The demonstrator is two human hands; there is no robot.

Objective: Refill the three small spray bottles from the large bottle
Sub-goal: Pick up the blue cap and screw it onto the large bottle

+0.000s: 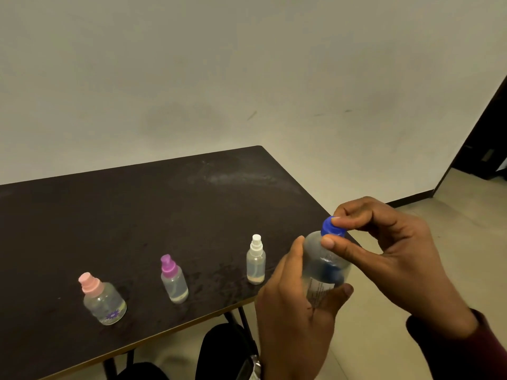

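Dark table (170, 193) carries pink-capped bottle (103, 300), purple-capped bottle (174, 279), white-capped bottle (256, 260).

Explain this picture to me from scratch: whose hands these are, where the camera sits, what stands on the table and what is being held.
The camera is worn on a person's head, looking down at their own bare hands. The left hand grips the large bottle around its body; the right hand pinches its blue cap. On the dark table three small spray bottles stand upright in a row, apart: a pink-topped bottle, a purple-topped bottle and a white-topped bottle. All three still wear their tops.
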